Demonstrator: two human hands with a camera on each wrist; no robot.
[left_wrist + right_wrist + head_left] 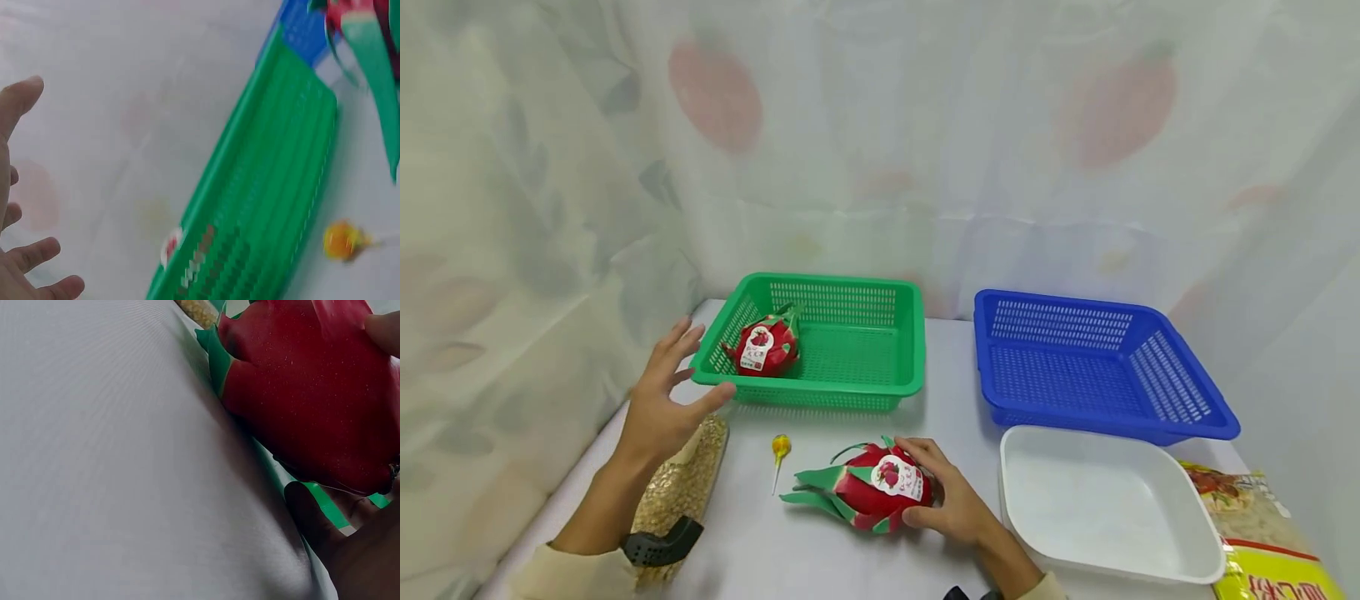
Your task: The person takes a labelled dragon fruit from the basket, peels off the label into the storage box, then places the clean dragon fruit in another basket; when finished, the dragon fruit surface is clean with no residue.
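Note:
My right hand (953,498) grips the end of a red dragon fruit (867,493) with long green scales and a white label. The fruit lies on its side on the table, its leafy tip towards the left. In the right wrist view, fingers and thumb lie around the fruit's smooth red skin (306,381). My left hand (662,412) hovers by the left front corner of the green basket (835,390), fingers spread, holding nothing. Inside that basket, at its left, sits a second labelled dragon fruit (772,343). Between the hands lies a yellow lollipop (781,446).
A blue basket (988,379) stands at the back right, with a white plastic tub (1105,500) in front of it. Far right lies a yellow-printed food bag (1262,533). Beneath my left forearm is a clear bag of grains (681,492). A printed curtain (880,150) hangs behind.

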